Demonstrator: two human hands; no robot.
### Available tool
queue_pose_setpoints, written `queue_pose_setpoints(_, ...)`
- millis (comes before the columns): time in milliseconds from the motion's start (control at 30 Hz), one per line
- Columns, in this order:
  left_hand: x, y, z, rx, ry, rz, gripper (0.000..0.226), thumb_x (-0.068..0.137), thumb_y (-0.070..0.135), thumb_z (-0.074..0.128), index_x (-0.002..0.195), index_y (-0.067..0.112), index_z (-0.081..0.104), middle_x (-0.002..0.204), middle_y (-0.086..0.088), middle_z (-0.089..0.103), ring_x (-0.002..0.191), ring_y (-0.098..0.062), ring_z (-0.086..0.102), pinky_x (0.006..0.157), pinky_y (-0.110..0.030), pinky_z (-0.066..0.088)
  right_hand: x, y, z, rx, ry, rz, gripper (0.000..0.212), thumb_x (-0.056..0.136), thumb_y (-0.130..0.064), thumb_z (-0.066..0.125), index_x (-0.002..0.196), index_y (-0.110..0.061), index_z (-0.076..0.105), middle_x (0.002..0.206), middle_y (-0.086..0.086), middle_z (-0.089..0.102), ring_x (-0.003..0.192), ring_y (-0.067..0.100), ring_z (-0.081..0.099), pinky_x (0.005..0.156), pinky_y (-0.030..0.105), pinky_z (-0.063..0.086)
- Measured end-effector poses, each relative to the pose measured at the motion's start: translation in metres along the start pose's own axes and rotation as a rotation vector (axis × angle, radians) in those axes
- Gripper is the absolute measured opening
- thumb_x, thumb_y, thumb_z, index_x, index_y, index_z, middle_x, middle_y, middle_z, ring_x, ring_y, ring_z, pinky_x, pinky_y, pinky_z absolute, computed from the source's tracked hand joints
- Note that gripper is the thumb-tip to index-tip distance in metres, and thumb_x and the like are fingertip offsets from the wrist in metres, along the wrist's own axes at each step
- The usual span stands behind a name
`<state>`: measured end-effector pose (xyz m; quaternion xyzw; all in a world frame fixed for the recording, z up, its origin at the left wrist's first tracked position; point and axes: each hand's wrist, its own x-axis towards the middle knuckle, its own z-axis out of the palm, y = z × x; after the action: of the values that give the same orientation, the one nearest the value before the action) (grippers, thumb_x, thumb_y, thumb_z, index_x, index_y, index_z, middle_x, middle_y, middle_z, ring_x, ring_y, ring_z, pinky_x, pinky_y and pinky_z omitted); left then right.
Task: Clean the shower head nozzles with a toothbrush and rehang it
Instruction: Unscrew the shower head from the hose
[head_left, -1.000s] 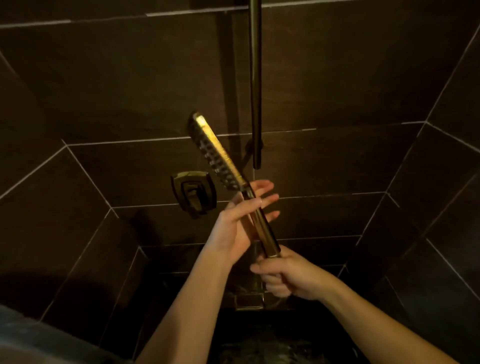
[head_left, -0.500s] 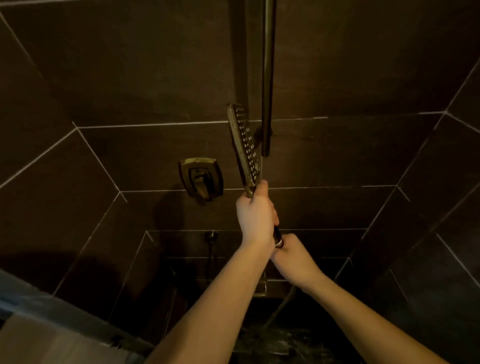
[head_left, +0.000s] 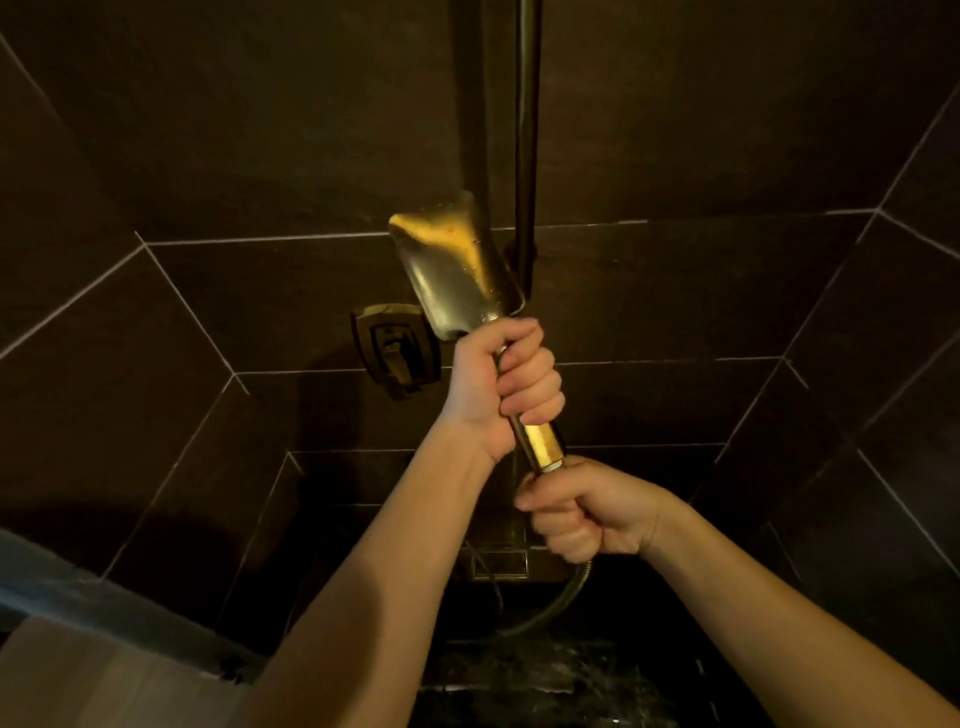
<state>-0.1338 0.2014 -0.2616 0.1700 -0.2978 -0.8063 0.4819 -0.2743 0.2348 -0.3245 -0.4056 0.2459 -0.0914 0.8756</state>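
The gold shower head (head_left: 457, 265) is held up in front of the dark tiled wall (head_left: 260, 130), its handle running down and slightly to the right and its flat rectangular head tilted up to the left. The smooth back of the head faces the camera, speckled with what look like water drops, so the nozzle side is turned away and hidden. The left hand (head_left: 501, 387) is wrapped tightly around the upper part of the handle, just under the head, with the fingers curled across the front and the thumb side uppermost. The right hand (head_left: 584, 512) is clenched just below the end of the handle, closed around the fitting where the metal hose (head_left: 558, 603) joins; the hose emerges under this hand and curves down to the left into the dark. Just behind the head, on its right, the vertical slide rail (head_left: 527, 130) runs up the wall and out of the top of the view; whether the head touches it I cannot tell. The square mixer valve handle (head_left: 397, 351) sits on the wall to the left of the left hand. A pale ledge (head_left: 78, 670) crosses the lower left corner.
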Motion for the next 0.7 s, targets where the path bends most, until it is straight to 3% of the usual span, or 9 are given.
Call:
queue_pose_setpoints(133,-0.003,-0.016,0.000,0.134,0.532,0.160,0.045,0.094,0.020,0.052,0.051,0.022,0.038,0.042,0.006,0.028,0.037,-0.010,0.022,0.039,-0.026,0.020,0.009,0.010,0.009,-0.537,0.652,-0.154,0.028,0.093,-0.019,0.057,0.066,-0.017,0.054,0.053,0.003,0.042,0.042,0.015,0.037,0.046,0.031,0.028)
queue_pose_setpoints(200,-0.005,-0.024,0.001,0.106,0.699,0.221,0.039,0.093,0.020,0.056,0.056,0.023,0.043,0.048,0.006,0.030,0.041,-0.011,0.024,0.042,-0.026,0.023,0.014,0.015,0.011,-0.671,0.812,-0.203,0.025,0.092,-0.021,0.058,0.068,-0.019,0.055,0.056,0.000,0.049,0.048,0.014,0.045,0.053,0.034,0.038)
queue_pose_setpoints(300,-0.012,-0.020,0.003,0.157,0.628,0.227,0.030,0.091,0.020,0.063,0.063,0.020,0.050,0.052,0.004,0.036,0.045,-0.011,0.034,0.049,-0.027,0.035,0.006,0.009,0.012,-0.595,0.730,-0.215,0.025,0.090,-0.016,0.060,0.066,-0.018,0.053,0.051,-0.002,0.045,0.042,0.013,0.041,0.047,0.029,0.034)
queue_pose_setpoints(400,-0.017,-0.007,0.004,0.202,0.281,0.224,0.021,0.089,0.020,0.063,0.070,0.014,0.056,0.059,-0.002,0.047,0.055,-0.016,0.051,0.069,-0.034,0.050,-0.006,0.002,0.011,-0.337,0.459,-0.208,0.021,0.081,-0.011,0.061,0.065,-0.008,0.047,0.046,0.001,0.032,0.035,0.012,0.026,0.039,0.024,0.015)
queue_pose_setpoints(467,-0.019,-0.001,0.004,0.128,0.022,0.217,0.011,0.084,0.020,0.063,0.079,0.010,0.061,0.067,-0.007,0.059,0.066,-0.021,0.062,0.076,-0.038,0.055,-0.007,0.002,0.009,-0.213,0.254,-0.136,0.033,0.080,-0.007,0.060,0.056,-0.012,0.037,0.043,-0.001,0.028,0.032,0.008,0.022,0.039,0.021,0.008)
queue_pose_setpoints(533,-0.019,0.003,0.005,0.070,-0.157,0.157,0.013,0.082,0.020,0.061,0.080,0.008,0.064,0.068,-0.008,0.065,0.067,-0.023,0.068,0.072,-0.037,0.058,-0.006,0.003,0.010,-0.127,0.075,-0.023,0.041,0.083,-0.007,0.057,0.052,-0.017,0.033,0.042,-0.005,0.028,0.031,0.004,0.021,0.037,0.016,0.008)
queue_pose_setpoints(567,-0.019,0.004,0.007,0.072,-0.195,0.121,0.018,0.085,0.021,0.059,0.072,0.009,0.063,0.058,-0.005,0.062,0.055,-0.018,0.065,0.063,-0.034,0.058,-0.006,0.003,0.011,-0.082,0.024,0.007,0.042,0.084,-0.008,0.056,0.051,-0.019,0.032,0.041,-0.006,0.028,0.031,0.002,0.022,0.037,0.015,0.009)
queue_pose_setpoints(633,-0.015,0.004,0.011,0.095,-0.106,0.063,0.041,0.095,0.024,0.054,0.055,0.016,0.050,0.039,0.005,0.042,0.032,-0.009,0.043,0.041,-0.024,0.045,-0.008,0.000,0.014,-0.023,0.058,0.003,0.042,0.086,-0.009,0.055,0.052,-0.019,0.034,0.042,-0.006,0.030,0.031,0.002,0.024,0.036,0.015,0.010)
queue_pose_setpoints(700,-0.011,0.001,0.014,0.151,0.163,0.094,0.050,0.099,0.029,0.053,0.052,0.019,0.040,0.038,0.007,0.030,0.030,-0.008,0.027,0.035,-0.022,0.028,-0.004,0.000,0.016,-0.135,0.305,-0.080,0.036,0.090,-0.008,0.055,0.057,-0.017,0.042,0.045,-0.003,0.034,0.034,0.008,0.027,0.038,0.021,0.012)
